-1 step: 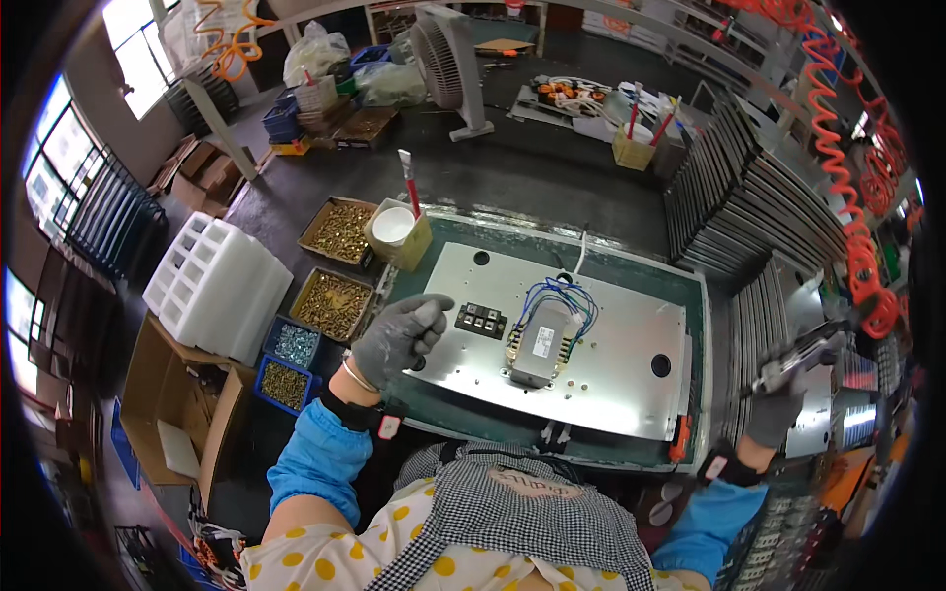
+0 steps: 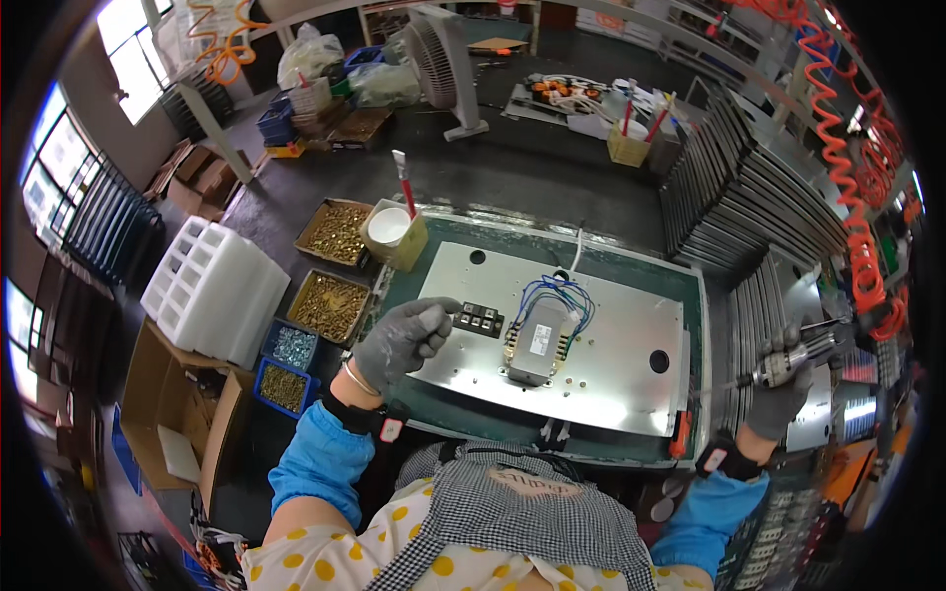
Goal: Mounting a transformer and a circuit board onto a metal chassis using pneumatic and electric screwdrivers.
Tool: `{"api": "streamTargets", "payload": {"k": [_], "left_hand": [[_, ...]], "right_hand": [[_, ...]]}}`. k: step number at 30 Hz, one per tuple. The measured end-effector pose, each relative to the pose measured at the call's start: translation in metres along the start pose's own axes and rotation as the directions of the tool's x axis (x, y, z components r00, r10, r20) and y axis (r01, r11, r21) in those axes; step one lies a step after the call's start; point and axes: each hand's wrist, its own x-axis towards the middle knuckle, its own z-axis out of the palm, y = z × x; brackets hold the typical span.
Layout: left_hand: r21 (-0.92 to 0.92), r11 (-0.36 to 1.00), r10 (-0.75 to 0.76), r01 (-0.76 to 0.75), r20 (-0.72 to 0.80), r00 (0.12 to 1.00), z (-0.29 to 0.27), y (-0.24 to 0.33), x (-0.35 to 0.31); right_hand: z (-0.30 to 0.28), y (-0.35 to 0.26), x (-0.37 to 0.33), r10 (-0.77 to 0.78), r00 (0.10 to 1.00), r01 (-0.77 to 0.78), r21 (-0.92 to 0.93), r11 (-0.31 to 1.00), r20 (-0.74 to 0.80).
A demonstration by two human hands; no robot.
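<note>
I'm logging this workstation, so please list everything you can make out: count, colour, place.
Metal plate: one, silver, centre
Green board: one, green, under plate
Transformer: one, grey, on plate
Terminal block: one, black, plate's left part
Wires: several, blue and green, transformer's far end
Cardboard trays: two, brown, left of plate
Bins: two, blue, nearer than trays
Foam block: one, white, left
Fan: one, grey, back
Metal sheets: stacked, uncounted, grey, right
Coiled hoses: several, red, upper right
Power tool: one, silver, far right
Small background items: unclear
Left hand: one, grey-gloved, near terminal block
Right hand: one, grey-gloved, gripping power tool
</note>
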Motion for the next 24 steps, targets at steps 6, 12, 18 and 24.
{"api": "streamTargets", "payload": {"k": [6, 12, 18, 24], "left_hand": [[0.055, 0.994, -0.107, 0.099, 0.158, 0.982, 0.04, -0.007, 0.0], [0.064, 0.988, -0.154, 0.142, 0.273, 0.95, 0.048, -0.012, 0.0], [0.018, 0.99, -0.137, 0.138, 0.329, 0.935, 0.051, -0.018, 0.004], [0.184, 0.981, -0.09, 0.056, 0.187, 0.978, 0.072, -0.016, 0.001]], "right_hand": [[0.161, 0.049, -0.026, -0.147, 0.958, 0.112, 0.151, 0.982, 0.245], [0.208, 0.088, -0.049, -0.048, 0.954, -0.013, 0.202, 0.979, 0.297], [0.211, 0.093, -0.049, -0.051, 0.937, -0.01, 0.173, 0.985, 0.345], [0.212, 0.087, -0.053, 0.057, 0.998, -0.059, 0.075, 0.995, 0.038]]}}
